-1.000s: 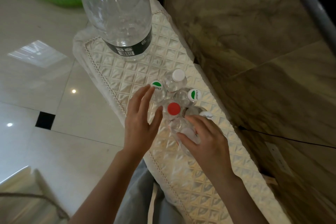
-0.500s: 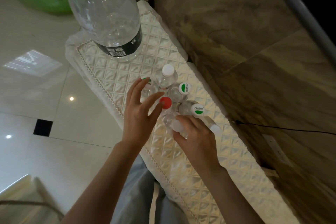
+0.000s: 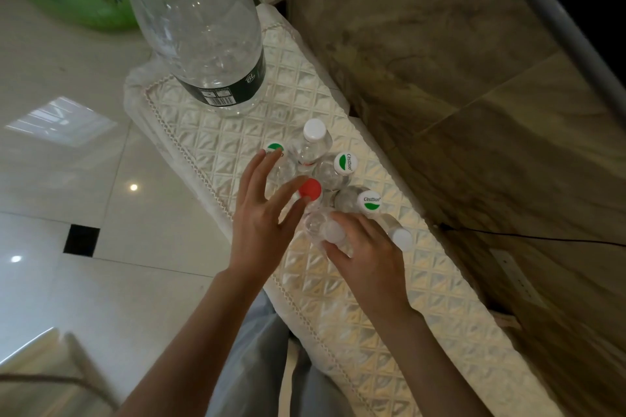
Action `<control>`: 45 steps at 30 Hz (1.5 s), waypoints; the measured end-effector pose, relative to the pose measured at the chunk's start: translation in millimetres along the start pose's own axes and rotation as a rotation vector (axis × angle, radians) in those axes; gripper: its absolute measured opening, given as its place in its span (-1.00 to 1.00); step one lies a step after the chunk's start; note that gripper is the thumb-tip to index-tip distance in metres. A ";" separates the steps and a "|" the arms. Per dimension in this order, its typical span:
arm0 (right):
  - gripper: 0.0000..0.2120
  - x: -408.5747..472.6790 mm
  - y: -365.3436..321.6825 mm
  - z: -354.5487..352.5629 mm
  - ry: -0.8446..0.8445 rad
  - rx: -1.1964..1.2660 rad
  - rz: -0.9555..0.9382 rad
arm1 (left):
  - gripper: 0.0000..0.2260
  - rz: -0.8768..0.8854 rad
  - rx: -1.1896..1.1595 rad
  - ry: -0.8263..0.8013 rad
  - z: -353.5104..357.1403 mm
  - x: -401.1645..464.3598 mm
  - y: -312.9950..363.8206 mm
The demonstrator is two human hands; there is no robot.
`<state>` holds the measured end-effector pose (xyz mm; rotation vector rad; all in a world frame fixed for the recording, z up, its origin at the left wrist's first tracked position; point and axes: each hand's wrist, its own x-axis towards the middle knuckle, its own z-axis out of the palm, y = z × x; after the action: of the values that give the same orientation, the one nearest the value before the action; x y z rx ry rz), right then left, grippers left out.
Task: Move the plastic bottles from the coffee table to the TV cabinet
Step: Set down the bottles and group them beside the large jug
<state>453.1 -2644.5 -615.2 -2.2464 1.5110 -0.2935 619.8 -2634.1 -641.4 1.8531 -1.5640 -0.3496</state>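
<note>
bare forearms (image 3: 189,342), perhaps pale grey trousers (image 3: 257,359)

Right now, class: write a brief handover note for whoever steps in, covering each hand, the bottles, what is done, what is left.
Left hand: open, fingers spread by the red-capped bottle.
Right hand: fingers over the white-capped bottle; grip unclear.
Seven small bottles cluster on the quilted cabinet top; the large bottle stands behind them.
Done: these bottles are on the cabinet.
Left: coffee table is out of view; check it.

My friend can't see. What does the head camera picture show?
Two hands reach into a cluster of small capped bottles standing on a quilted cloth: the left hand open, the right hand over a white-capped one. A big clear bottle stands behind.
</note>
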 end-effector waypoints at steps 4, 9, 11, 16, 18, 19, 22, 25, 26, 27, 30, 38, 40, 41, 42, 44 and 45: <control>-0.58 -3.4 0.4 -6.3 0.020 0.015 -0.005 | -0.69 -0.033 -0.003 0.029 -1.4 -21.9 14.6; -0.59 -20.1 7.3 -20.2 0.077 0.022 0.008 | -0.59 -0.116 -0.089 -0.034 8.8 -65.3 32.1; -0.59 -31.2 14.6 -24.5 0.057 0.007 0.018 | -0.50 -0.168 -0.111 -0.089 16.5 -80.5 38.2; -0.60 -52.2 32.5 -26.1 0.006 0.003 0.010 | -0.47 -0.201 -0.108 -0.113 32.9 -90.5 47.4; -0.59 -56.3 35.5 -23.5 -0.008 0.005 0.008 | -0.47 -0.205 -0.103 -0.082 35.5 -85.3 51.6; -0.58 -57.6 36.8 -21.3 -0.015 0.004 0.009 | -0.48 -0.203 -0.101 -0.070 36.3 -81.9 53.5; -0.59 -59.6 39.3 -13.3 -0.019 0.016 0.017 | -0.53 -0.193 -0.100 -0.047 38.6 -72.9 58.5; -0.62 -58.5 40.4 -8.4 0.011 0.027 0.019 | -0.56 -0.200 -0.111 -0.037 41.9 -67.9 62.1; -0.63 -58.3 40.7 -7.7 0.025 0.019 0.012 | -0.57 -0.209 -0.112 -0.037 42.8 -66.4 62.5; -0.63 -58.3 41.2 -7.2 0.039 0.007 0.003 | -0.58 -0.216 -0.109 -0.037 43.6 -64.9 62.4; -0.63 -58.8 42.7 -6.4 0.067 -0.018 -0.018 | -0.63 -0.219 -0.100 -0.033 44.9 -61.1 62.3; -0.62 -62.1 43.7 -5.8 0.097 -0.023 -0.042 | -0.67 -0.211 -0.120 -0.029 40.3 -57.8 65.4; -0.62 -61.4 42.6 -6.4 0.101 -0.018 -0.046 | -0.67 -0.209 -0.113 -0.034 39.1 -56.3 64.7; -0.62 -60.8 42.0 -6.7 0.105 -0.016 -0.049 | -0.67 -0.208 -0.109 -0.035 38.5 -55.7 64.2; -0.62 -60.2 41.6 -6.7 0.109 -0.015 -0.053 | -0.67 -0.206 -0.107 -0.036 38.2 -55.1 63.6; -0.62 -58.7 41.1 -6.0 0.104 -0.013 -0.055 | -0.67 -0.209 -0.111 -0.036 38.0 -54.4 62.4; -0.62 -58.0 41.0 -5.3 0.096 -0.009 -0.051 | -0.66 -0.214 -0.114 -0.035 38.2 -54.6 61.7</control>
<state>394.3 -2605.7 -625.7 -2.3103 1.5072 -0.4165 536.7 -2597.7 -641.6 1.9381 -1.3412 -0.5589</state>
